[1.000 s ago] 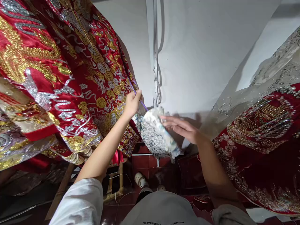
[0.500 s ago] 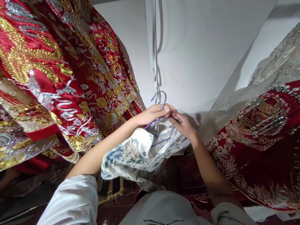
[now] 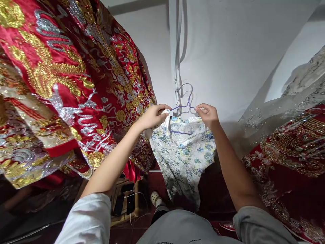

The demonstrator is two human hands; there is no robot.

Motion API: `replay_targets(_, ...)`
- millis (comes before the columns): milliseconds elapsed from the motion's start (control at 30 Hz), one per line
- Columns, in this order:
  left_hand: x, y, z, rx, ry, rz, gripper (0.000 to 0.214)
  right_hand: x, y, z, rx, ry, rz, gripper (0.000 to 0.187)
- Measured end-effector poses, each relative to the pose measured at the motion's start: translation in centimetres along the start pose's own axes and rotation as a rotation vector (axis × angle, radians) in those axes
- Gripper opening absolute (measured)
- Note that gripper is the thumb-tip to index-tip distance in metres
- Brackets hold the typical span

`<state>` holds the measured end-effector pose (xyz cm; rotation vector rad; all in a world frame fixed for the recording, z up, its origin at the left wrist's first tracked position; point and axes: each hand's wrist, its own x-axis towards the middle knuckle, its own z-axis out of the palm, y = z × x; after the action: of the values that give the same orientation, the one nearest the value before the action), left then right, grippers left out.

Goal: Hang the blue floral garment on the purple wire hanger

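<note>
A white floral shirt (image 3: 188, 149) with blue, green and yellow print hangs on a thin purple hanger (image 3: 188, 101), hook upward, in front of the wall. My left hand (image 3: 153, 117) is closed on the shirt's collar, thumb and fingers pinched beside the hanger's left arm. On the other side my right hand (image 3: 208, 114) pinches the hanger's right arm with thumb and fingertips, just above the shirt's shoulder. The hanger's lower bar shows through the shirt's open neck. Its shoulder ends are hidden by the cloth.
Red jackets with gold and silver embroidery (image 3: 114, 78) hang close on the left. A beaded dark red gown (image 3: 284, 176) stands at the right. White cables (image 3: 177, 64) run down the wall (image 3: 223, 51). Below are a wooden stool (image 3: 137, 198) with phones and my shoe (image 3: 154, 197).
My hands were together near the hanger's neck and are now apart on either side of it. The shirt, bunched and tilted before, now hangs down facing me.
</note>
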<state>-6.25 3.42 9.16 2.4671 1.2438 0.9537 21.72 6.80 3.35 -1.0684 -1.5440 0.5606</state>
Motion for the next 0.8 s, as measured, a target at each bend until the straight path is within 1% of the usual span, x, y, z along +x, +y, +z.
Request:
replay_targets(100, 1.4, -0.6, 0.6, 0.024, 0.063, 0.045, 0.027, 0.2, 0.5, 0.5, 0.031, 0.047, 0.010, 0.032)
replay_targets(200, 1.9, -0.9, 0.7, 0.044, 0.195, 0.038, 0.022, 0.1, -0.3, 1.3, 0.035, 0.076, -0.001, 0.032)
replay_targets(233, 1.7, -1.1, 0.7, 0.047, 0.250, 0.011, 0.022, 0.0, -0.7, 1.7, 0.029, 0.060, -0.003, 0.032)
replay_targets(300, 0.9, -1.6, 1.3, 0.036, 0.331, -0.076, 0.032, -0.2, -1.4, 2.9, -0.007, 0.002, -0.001, 0.032)
replay_targets(367, -0.3, -2.4, 2.5, 0.034, 0.359, -0.158, 0.039, -0.9, -1.7, 4.2, -0.088, -0.028, -0.024, 0.030)
replay_targets(400, -0.9, -2.9, 3.3, 0.051, 0.368, -0.179, 0.037, -1.5, -1.6, 4.8, -0.137, 0.002, -0.058, 0.028)
replay_targets(433, -1.4, -3.3, 4.2, 0.078, 0.380, -0.186, 0.033, -2.2, -1.4, 5.4, -0.182, 0.067, -0.107, 0.026)
replay_targets(467, -1.8, -3.6, 5.1, 0.112, 0.396, -0.185, 0.029, -3.2, -1.1, 6.1, -0.218, 0.159, -0.165, 0.024)
replay_targets(533, -2.1, -3.9, 6.7, 0.162, 0.428, -0.188, 0.023, -5.8, 0.1, 7.4, -0.237, 0.406, -0.273, 0.025)
replay_targets(600, -2.0, -3.7, 7.8, 0.157, 0.436, -0.211, 0.021, -8.9, 1.7, 9.1, -0.195, 0.620, -0.303, 0.029)
replay_targets(633, -1.8, -3.6, 8.2, 0.143, 0.437, -0.225, 0.019, -10.5, 2.7, 10.0, -0.162, 0.632, -0.258, 0.029)
replay_targets(667, -1.6, -3.4, 8.5, 0.128, 0.443, -0.238, 0.016, -12.0, 3.7, 11.0, -0.127, 0.597, -0.177, 0.028)
replay_targets(700, -1.5, -3.2, 8.7, 0.115, 0.448, -0.246, 0.014, -13.2, 4.8, 11.9, -0.110, 0.517, -0.066, 0.030)
replay_targets(733, -1.4, -3.1, 8.8, 0.104, 0.453, -0.249, 0.012, -14.1, 5.8, 12.7, -0.120, 0.393, 0.067, 0.034)
replay_targets(800, -1.3, -2.9, 9.0, 0.091, 0.463, -0.243, 0.012, -14.7, 7.7, 13.9, -0.168, 0.067, 0.342, 0.048)
